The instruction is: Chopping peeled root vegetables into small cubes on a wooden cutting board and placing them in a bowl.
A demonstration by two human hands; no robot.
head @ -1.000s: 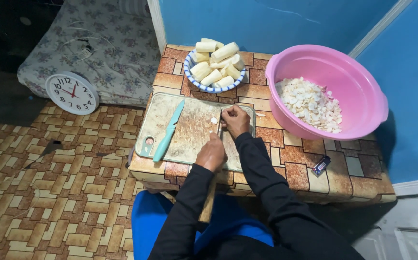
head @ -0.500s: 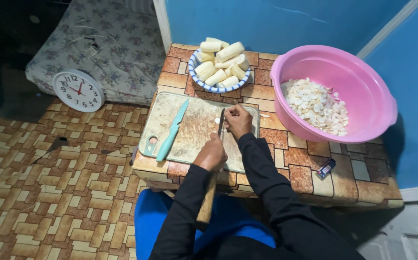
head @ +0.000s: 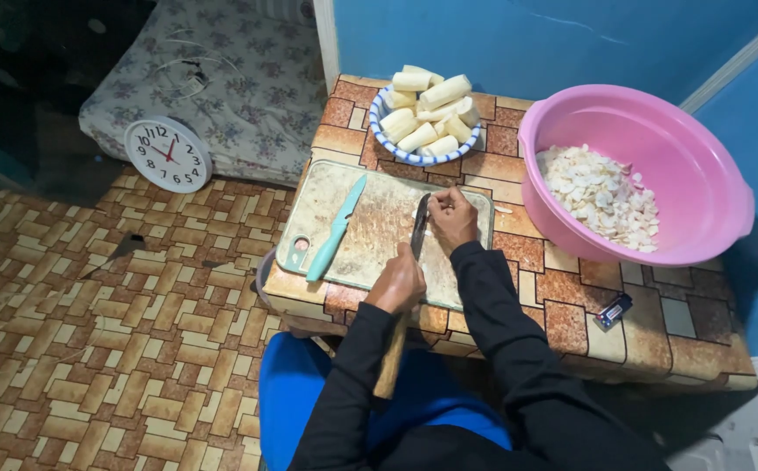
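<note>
Left hand (head: 399,281) is closed round a knife (head: 419,228), blade running far-near, just left of the piece pinched by the right hand (head: 451,218).

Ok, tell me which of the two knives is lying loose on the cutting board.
The teal knife, lying untouched on the board's left side. The other, dark-bladed knife is gripped in the left hand.
</note>
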